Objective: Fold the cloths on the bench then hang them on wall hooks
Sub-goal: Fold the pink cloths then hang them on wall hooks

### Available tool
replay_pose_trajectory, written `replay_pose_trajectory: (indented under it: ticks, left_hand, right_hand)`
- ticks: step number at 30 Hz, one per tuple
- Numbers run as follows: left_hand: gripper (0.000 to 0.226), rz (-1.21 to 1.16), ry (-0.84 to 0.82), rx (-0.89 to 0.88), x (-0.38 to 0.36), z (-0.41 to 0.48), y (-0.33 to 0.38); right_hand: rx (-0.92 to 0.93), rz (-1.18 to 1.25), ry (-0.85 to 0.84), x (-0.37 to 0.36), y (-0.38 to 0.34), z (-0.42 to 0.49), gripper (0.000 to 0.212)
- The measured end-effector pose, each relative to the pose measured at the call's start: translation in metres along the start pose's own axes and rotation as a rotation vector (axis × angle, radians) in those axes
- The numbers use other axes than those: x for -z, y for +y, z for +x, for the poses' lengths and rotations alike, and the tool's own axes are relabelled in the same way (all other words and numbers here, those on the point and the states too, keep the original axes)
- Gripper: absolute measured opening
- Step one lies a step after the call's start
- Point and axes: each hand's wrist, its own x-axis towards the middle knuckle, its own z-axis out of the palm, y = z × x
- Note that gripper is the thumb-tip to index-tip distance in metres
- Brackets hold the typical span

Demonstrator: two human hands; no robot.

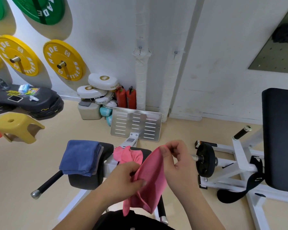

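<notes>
I hold a pink cloth (150, 183) in both hands above the black bench pad (86, 180). My left hand (125, 176) pinches its lower left edge, and my right hand (178, 160) pinches its upper corner, so the cloth hangs slanted and partly doubled over. Behind it another pink cloth (128, 155) lies crumpled on the bench. A folded blue cloth (80, 156) rests on the pad at the left, over a grey one. Two small wall hooks (140, 49) (175, 53) sit on the white wall ahead, both bare.
A metal footplate (136, 125) stands beyond the bench. A black weight plate (205, 160) on a white frame and a black padded seat (281, 138) are at the right. A yellow stool (18, 127), stacked boxing pads (96, 92) and two red extinguishers (125, 97) stand at the left.
</notes>
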Motion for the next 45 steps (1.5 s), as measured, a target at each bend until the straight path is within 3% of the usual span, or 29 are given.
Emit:
replay_pose_trajectory:
  ticks: [4,13,18,27,33,38,45]
  left_hand:
    - [0.004,0.083,-0.006,0.076,-0.004,0.005,-0.025]
    - [0.012,-0.002,0.038,0.097,0.000,0.001,-0.047]
    - [0.018,-0.057,0.209,0.045,-0.011,-0.005,-0.054]
    - [0.042,0.162,0.345,-0.232,-0.042,-0.015,-0.060]
    - [0.042,0.190,0.308,-0.293,-0.047,-0.014,-0.070]
    - [0.029,0.292,0.284,-0.321,-0.045,-0.015,-0.070]
    - [0.053,0.403,0.198,-0.340,-0.044,-0.013,-0.072]
  right_hand:
    - [-0.046,-0.024,0.139,0.004,0.020,0.005,0.017]
    - [-0.182,-0.051,0.361,0.024,0.051,0.018,0.008]
    - [-0.233,-0.019,0.358,0.025,0.050,0.018,0.012]
    - [-0.238,-0.012,0.313,0.012,0.047,0.013,0.010]
    - [-0.248,-0.006,0.337,0.012,0.050,0.014,0.011]
    - [-0.274,-0.020,0.345,0.011,0.052,0.014,0.009]
    - [-0.305,-0.020,0.358,0.009,0.049,0.016,0.011]
